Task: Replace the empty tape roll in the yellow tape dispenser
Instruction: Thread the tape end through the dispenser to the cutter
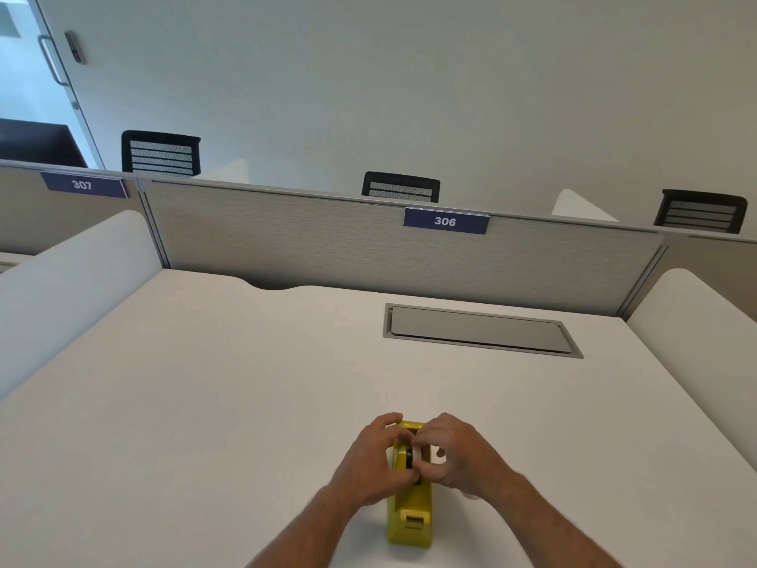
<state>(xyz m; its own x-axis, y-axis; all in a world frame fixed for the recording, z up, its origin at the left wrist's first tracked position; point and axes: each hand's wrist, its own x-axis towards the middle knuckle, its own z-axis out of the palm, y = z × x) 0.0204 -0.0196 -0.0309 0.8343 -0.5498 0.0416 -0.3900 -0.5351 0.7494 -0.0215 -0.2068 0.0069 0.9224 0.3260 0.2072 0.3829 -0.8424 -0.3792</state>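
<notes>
The yellow tape dispenser [409,514] stands on the white desk [205,403] near its front edge, cutter end toward me. My left hand [375,461] grips the dispenser's left side. My right hand [454,455] pinches a tape roll [413,457] with a dark hub and whitish rim, seated in the dispenser's slot. How much tape the roll carries cannot be made out; my fingers hide most of it.
A grey cable hatch [479,330] is set into the desk behind the dispenser. A fabric partition with the sign 306 [445,221] closes the back. White side dividers [69,289] flank the desk. Black chairs stand beyond the partition.
</notes>
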